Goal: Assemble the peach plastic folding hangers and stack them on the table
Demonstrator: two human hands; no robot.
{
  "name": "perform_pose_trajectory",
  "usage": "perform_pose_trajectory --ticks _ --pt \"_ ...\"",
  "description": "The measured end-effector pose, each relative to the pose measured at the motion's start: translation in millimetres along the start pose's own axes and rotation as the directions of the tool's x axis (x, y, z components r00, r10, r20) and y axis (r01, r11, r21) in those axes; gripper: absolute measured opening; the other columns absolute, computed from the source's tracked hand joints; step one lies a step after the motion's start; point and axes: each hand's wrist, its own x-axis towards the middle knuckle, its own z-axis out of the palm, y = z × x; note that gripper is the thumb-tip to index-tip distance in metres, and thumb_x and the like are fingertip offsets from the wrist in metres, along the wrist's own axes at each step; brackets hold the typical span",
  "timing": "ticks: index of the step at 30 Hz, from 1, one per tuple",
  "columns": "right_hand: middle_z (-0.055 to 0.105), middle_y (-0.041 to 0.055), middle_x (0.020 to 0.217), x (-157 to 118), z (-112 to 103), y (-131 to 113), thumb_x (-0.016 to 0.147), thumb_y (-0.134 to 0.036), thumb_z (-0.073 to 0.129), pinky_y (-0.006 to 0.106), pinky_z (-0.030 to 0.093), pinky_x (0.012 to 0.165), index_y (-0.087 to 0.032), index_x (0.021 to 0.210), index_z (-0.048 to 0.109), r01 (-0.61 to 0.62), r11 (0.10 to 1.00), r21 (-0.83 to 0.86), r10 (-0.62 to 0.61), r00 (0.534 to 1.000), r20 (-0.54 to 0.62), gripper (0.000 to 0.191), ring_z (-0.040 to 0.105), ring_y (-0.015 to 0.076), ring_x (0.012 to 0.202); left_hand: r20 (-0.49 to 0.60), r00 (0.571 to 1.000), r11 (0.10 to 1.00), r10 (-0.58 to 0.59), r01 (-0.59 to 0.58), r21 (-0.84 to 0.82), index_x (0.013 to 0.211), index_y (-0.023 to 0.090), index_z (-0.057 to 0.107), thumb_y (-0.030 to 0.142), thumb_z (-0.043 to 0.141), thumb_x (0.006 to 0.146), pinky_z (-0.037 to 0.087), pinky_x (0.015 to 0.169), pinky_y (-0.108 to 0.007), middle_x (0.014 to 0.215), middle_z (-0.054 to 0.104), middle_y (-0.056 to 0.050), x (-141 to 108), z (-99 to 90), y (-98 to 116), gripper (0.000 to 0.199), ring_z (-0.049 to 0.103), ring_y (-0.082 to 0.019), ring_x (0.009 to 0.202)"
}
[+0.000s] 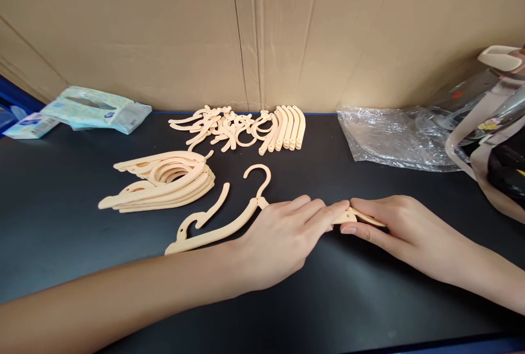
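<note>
A cream plastic folding hanger (pixel 223 232) lies in front of me, its hook pointing away and its left arm stretched out with a curved piece at the end. My left hand (pixel 283 239) is closed over the hanger's right arm and hides most of it. At that arm's tip, my right hand (pixel 396 225) pinches a thin curved hanger piece (pixel 369 218) between thumb and fingers. The fingertips of both hands nearly meet there. Left of the hanger sits a stack of folded hangers (pixel 164 184) of the same colour.
Loose hanger parts (pixel 229 127) lie in a heap at the back, beside a row of curved arms (pixel 287 129). Crumpled clear plastic (pixel 394 135) and a bottle with a strap (pixel 504 80) stand right. A tissue pack (pixel 96 110) is back left. Cardboard (pixel 164 31) walls the rear.
</note>
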Motion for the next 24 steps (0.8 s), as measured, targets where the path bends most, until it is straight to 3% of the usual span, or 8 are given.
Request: perform_pose_trajectory --ticks 6,13,19,24 --pt "0.06 -0.0039 0.072 -1.0 2.0 -2.5 0.102 -0.044 0.039 0.024 0.033 0.056 -0.022 0.087 0.054 0.06 0.995 0.086 -0.062 0.998 0.026 0.031 0.051 0.0106 0.057 0.015 1.0 1.0 0.024 -0.023 -0.019 0.138 0.011 0.034 -0.002 0.037 0.091 0.044 0.06 -0.026 0.097 0.064 0.0 -0.3 -2.1 1.1 0.049 0.053 -0.016 0.081" --pt "0.054 -0.0059 0.07 0.2 1.1 0.2 0.101 -0.041 0.046 0.022 0.034 0.056 -0.022 0.087 0.053 0.051 0.987 0.153 -0.049 0.999 -0.015 0.024 0.05 0.0088 0.058 0.0 1.0 0.999 0.012 -0.012 -0.031 0.14 0.01 0.034 -0.001 0.038 0.092 0.043 0.06 -0.025 0.099 0.064 -0.001 -0.5 -0.6 0.0 0.05 0.053 -0.015 0.082" --pt "0.057 -0.0058 0.068 -1.2 0.8 -1.1 0.103 -0.041 0.041 0.022 0.034 0.052 -0.022 0.089 0.054 0.156 0.988 0.006 -0.155 0.987 -0.036 0.027 0.051 0.0085 0.052 0.007 1.0 0.999 0.022 -0.021 -0.043 0.138 0.012 0.036 -0.002 0.038 0.089 0.044 0.06 -0.026 0.096 0.064 0.0 -0.1 -2.0 2.2 0.05 0.055 -0.016 0.079" --pt "0.051 -0.0048 0.059 -0.2 3.2 1.8 0.104 -0.039 0.036 0.026 0.03 0.045 -0.02 0.078 0.052 0.279 0.904 -0.323 -0.336 0.932 -0.136 0.036 0.048 0.0092 0.044 -0.007 0.999 0.998 0.032 -0.032 -0.058 0.136 0.012 0.039 -0.002 0.035 0.089 0.045 0.064 -0.026 0.094 0.064 -0.001 -1.7 -0.1 1.5 0.049 0.058 -0.015 0.077"
